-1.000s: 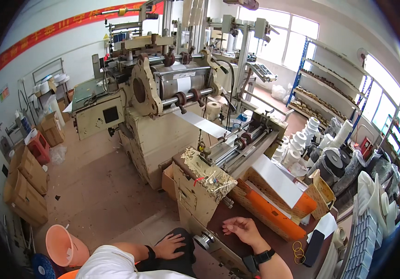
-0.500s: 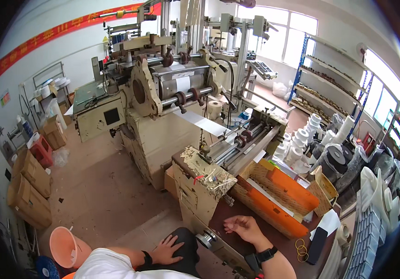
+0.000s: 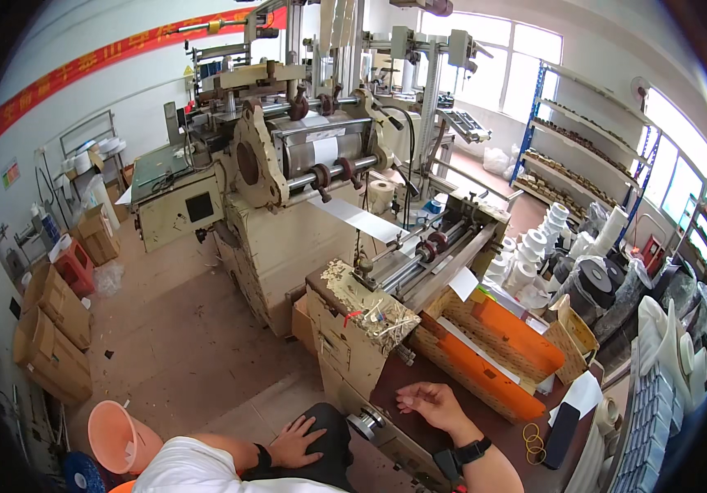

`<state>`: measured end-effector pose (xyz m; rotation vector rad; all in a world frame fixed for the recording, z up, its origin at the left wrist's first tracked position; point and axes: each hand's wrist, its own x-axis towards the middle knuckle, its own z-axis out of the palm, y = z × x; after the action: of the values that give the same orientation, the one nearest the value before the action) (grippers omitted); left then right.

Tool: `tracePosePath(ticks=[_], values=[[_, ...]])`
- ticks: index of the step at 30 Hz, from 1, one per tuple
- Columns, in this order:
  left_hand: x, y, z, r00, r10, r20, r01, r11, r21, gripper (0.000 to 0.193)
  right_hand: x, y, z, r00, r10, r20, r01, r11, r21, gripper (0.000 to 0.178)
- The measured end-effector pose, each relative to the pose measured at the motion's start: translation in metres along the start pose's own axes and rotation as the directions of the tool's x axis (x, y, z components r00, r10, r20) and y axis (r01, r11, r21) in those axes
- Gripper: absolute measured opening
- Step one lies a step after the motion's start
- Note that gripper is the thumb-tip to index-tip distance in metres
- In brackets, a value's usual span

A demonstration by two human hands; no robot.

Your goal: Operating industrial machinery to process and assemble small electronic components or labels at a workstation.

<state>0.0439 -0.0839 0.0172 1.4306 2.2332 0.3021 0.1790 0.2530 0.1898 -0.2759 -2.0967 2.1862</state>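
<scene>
Orange box (image 3: 497, 388) sits near the right hand (image 3: 436, 405) (loosely curled)

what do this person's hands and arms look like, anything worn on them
Both hands are bare, without gloves. The left hand has a narrow black wristband at its wrist, and a white sleeve shows higher on that arm. Behind the right hand sits a chunky black watch; no sleeve shows on that forearm.
</scene>
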Motion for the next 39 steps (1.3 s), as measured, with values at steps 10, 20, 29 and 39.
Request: tracePosePath(ticks=[10,20,29,39], values=[[0.0,-0.001,0.002,1.0,0.004,-0.007,-0.004,1.0,-0.006,0.077,0.0,-0.001,0.001,1.0,0.014,-0.004,-0.014,1.0,-0.024,0.025],[-0.001,0.004,-0.006,1.0,-0.001,-0.024,0.001,1.0,-0.001,0.073,0.002,0.002,-0.001,1.0,0.004,0.008,-0.004,1.0,-0.001,0.025],[0.0,0.005,-0.004,1.0,-0.023,0.002,0.023,1.0,-0.003,0.074,0.0,0.001,-0.004,1.0,0.006,0.014,-0.006,1.0,-0.014,0.024],[-0.001,0.004,-0.002,1.0,-0.011,-0.024,0.011,1.0,-0.019,0.073,0.0,0.0,-0.001,1.0,-0.002,0.011,0.002,1.0,-0.02,0.025]])
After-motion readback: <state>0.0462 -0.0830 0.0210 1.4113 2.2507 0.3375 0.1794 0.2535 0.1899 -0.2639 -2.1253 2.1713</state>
